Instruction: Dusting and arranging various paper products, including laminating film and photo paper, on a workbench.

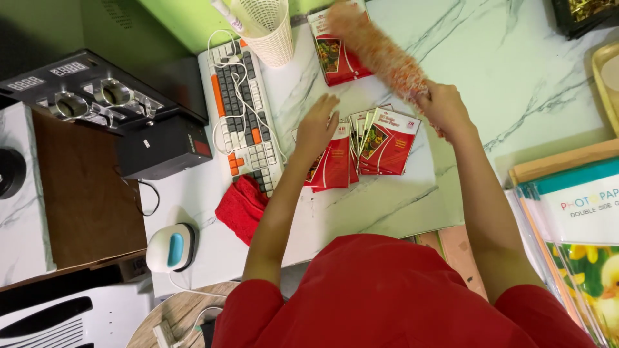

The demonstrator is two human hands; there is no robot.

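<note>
— What are the hands doing?
— Left hand (317,126) lies flat, fingers spread, on the red photo-paper packets (361,145) mid-tabletop (516,77); right hand (443,106) grips a fluffy orange duster (377,48), blurred.
— Step?
— Dusting, seemingly; sweep over the packets next.

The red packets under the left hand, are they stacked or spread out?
Spread out: the red packets lie fanned and overlapping on the marble table, left hand resting on them.

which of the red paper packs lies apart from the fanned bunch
The red pack at the top beside the white basket; the others overlap under the left hand.
</note>
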